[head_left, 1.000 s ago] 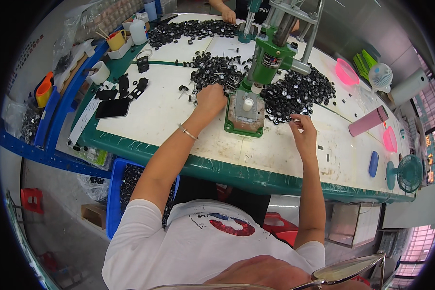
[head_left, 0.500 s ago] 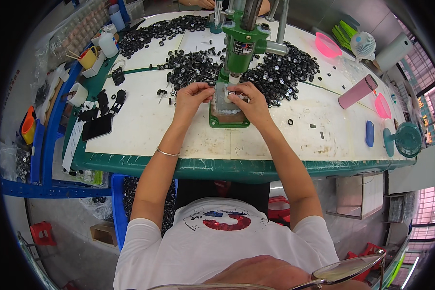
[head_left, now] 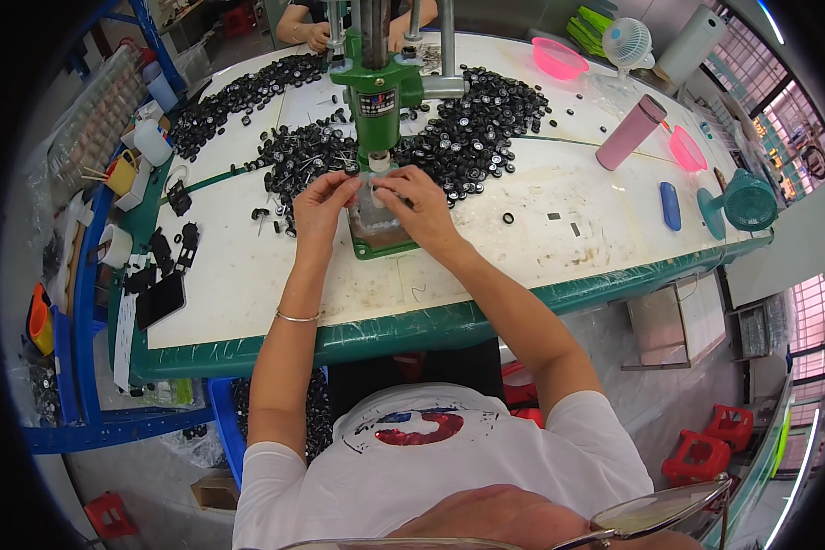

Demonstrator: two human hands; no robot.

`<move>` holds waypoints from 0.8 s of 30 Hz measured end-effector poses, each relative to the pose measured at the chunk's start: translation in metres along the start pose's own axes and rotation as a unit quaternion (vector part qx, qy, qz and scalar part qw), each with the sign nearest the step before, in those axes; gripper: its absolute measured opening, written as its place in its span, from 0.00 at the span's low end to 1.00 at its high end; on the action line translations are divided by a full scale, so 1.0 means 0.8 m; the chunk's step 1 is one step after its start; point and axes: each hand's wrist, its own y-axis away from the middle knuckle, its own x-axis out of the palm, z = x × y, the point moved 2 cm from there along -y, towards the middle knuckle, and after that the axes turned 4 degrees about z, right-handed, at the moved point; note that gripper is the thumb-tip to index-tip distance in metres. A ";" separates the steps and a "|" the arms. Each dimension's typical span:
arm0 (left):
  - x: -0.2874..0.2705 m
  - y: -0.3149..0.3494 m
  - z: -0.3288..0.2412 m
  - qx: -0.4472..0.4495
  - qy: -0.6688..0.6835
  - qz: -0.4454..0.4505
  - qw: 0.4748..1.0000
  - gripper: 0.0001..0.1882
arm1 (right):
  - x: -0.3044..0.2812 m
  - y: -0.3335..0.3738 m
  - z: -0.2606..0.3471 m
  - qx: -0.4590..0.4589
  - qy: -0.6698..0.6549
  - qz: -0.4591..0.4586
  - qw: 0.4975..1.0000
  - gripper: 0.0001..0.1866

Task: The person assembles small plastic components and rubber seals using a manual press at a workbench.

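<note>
Seemingly mid-loading before the green bench press (head_left: pixel 378 117), the left hand (head_left: pixel 324 206) pinches a black disc (head_left: pixel 351 170); the right hand (head_left: pixel 422 207) curls nearby, grip unclear. Alignment needs care next.

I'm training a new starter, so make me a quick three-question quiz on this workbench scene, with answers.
1. Multiple choice: where is the bracelet worn? A: left wrist. B: right wrist. C: both wrists.
2. True or false: the black smartphone lies to the left of both the left hand and the right hand.
3. Name the machine standing just beyond the fingertips.

Key: 1. A. 2. True. 3. The green bench press.
</note>
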 end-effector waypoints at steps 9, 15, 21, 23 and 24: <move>-0.001 0.007 0.009 0.000 0.038 -0.022 0.999 0.07 | -0.004 -0.036 -0.014 0.148 -0.049 0.095 0.983 0.15; -0.010 0.009 0.011 0.004 0.008 -0.016 1.000 0.07 | -0.006 -0.035 -0.017 0.161 -0.064 0.104 0.979 0.16; 0.003 0.002 0.000 0.018 -0.004 0.002 1.000 0.07 | 0.003 -0.026 -0.014 0.190 -0.157 0.068 0.967 0.15; 0.015 0.000 -0.008 0.013 -0.036 0.014 0.999 0.08 | 0.000 -0.024 -0.016 0.236 -0.198 0.065 0.949 0.14; 0.020 -0.001 -0.013 0.006 -0.039 0.020 0.999 0.08 | -0.001 -0.024 -0.019 0.253 -0.190 0.076 0.946 0.14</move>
